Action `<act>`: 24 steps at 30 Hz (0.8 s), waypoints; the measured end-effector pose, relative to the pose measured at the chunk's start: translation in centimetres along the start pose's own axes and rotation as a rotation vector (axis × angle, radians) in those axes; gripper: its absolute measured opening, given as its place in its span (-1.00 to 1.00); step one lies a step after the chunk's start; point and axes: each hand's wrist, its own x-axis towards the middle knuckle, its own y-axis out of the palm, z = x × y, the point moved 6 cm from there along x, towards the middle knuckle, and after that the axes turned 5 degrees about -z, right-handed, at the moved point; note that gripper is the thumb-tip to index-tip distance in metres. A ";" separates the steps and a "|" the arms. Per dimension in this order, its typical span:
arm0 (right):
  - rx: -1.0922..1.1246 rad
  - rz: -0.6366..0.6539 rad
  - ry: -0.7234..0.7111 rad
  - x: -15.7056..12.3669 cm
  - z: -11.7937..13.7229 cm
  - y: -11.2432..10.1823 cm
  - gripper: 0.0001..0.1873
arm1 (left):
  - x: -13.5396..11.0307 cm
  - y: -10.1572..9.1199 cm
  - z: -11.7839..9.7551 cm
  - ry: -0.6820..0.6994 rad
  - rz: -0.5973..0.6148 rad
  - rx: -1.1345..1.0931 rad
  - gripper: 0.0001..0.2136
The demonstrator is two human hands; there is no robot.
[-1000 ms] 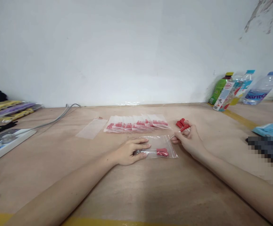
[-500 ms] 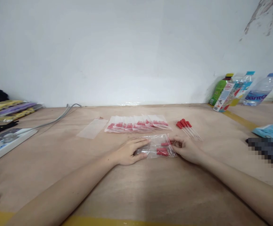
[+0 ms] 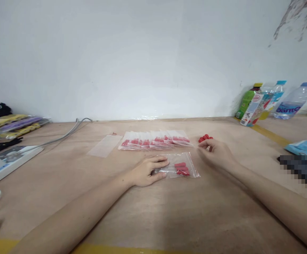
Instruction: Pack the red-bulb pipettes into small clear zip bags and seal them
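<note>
Lying across the end of a clear zip bag (image 3: 170, 171), my left hand (image 3: 148, 171) has its thumb and fingers spread, pressing the bag flat on the table. Inside are glass droppers with red rubber bulbs (image 3: 182, 169); their stems run under the fingers. My right hand (image 3: 217, 151) hovers beside the loose droppers (image 3: 205, 138), fingers bent and slightly apart, with nothing visible between them. It covers the stems of those droppers, so only the red bulbs show. Behind the bag, a fanned row of filled bags (image 3: 154, 140) lies on the table.
A flat translucent bag (image 3: 104, 146) lies left of the row. A power strip (image 3: 15, 158) with a grey cable and packaged items (image 3: 12, 125) are at far left. Bottles (image 3: 251, 106) stand by the wall at right, near a blue packet (image 3: 305, 147) and a dark blurred object (image 3: 299, 171).
My right hand has let go of a dropper, which now lies inside the bag, and moved right and away to the loose droppers. My left hand stays on the bag.
</note>
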 end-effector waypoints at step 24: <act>-0.462 0.076 0.229 5.0 -2.9 -1.7 -0.70 | 0.1 0.1 -0.2 0.003 -0.016 -0.015 -0.57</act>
